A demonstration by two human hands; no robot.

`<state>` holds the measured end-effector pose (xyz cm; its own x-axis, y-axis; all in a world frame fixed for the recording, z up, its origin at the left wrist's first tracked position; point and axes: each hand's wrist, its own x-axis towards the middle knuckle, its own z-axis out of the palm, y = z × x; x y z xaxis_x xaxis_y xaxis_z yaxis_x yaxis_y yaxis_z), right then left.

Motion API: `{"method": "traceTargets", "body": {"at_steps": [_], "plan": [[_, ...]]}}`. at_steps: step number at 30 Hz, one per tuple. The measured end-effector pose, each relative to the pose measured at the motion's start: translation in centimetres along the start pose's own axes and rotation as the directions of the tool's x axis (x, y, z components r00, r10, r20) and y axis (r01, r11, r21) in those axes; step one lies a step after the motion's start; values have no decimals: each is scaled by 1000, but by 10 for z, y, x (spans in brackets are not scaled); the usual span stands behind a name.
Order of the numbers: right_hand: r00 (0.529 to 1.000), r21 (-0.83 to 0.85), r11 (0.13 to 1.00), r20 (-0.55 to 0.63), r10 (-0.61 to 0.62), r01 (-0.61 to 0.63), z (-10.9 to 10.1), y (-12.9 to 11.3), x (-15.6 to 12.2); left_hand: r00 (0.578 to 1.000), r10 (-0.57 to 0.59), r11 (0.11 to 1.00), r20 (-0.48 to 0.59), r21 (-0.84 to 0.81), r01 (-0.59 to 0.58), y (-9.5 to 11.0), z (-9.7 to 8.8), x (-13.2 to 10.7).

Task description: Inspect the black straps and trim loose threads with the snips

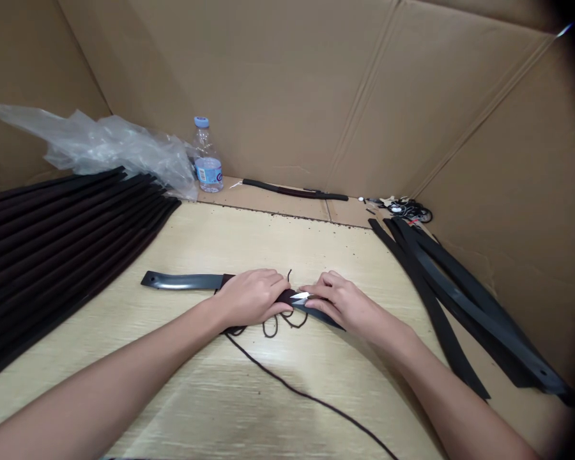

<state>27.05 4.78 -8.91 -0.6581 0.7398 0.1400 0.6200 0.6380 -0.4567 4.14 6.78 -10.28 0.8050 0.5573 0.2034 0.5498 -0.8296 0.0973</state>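
Observation:
A dark, flat strap-like strip (186,281) lies across the table in front of me, its middle wrapped in dark brown cord or fabric. My left hand (253,297) presses down on the wrapped part, fingers closed around it. My right hand (342,300) pinches small snips (301,296) whose pale pointed blades lie over the strip, just beside my left fingertips. The handles are hidden in my fingers. Loose loops of dark cord (271,329) curl beneath the strip. One long length of cord (311,397) runs toward the front edge.
Many dark wrapped strips (76,236) lie side by side at left, under clear plastic film (119,150). A water bottle (208,160) stands behind. Another strip (292,191) lies along the back cardboard wall (268,83). Bare black strips (455,300) and cord scraps (405,209) are at right.

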Motion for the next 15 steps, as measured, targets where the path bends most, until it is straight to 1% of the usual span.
{"method": "traceTargets", "body": {"at_steps": [6, 15], "plan": [[1000, -7, 1000, -2, -6, 6, -1, 0, -1, 1000, 10, 1000, 7, 13, -10, 1, -1, 0], [997, 2, 997, 13, -73, 73, 1, -1, 4, 999, 37, 999, 5, 40, -37, 1, 0, 1]]}}
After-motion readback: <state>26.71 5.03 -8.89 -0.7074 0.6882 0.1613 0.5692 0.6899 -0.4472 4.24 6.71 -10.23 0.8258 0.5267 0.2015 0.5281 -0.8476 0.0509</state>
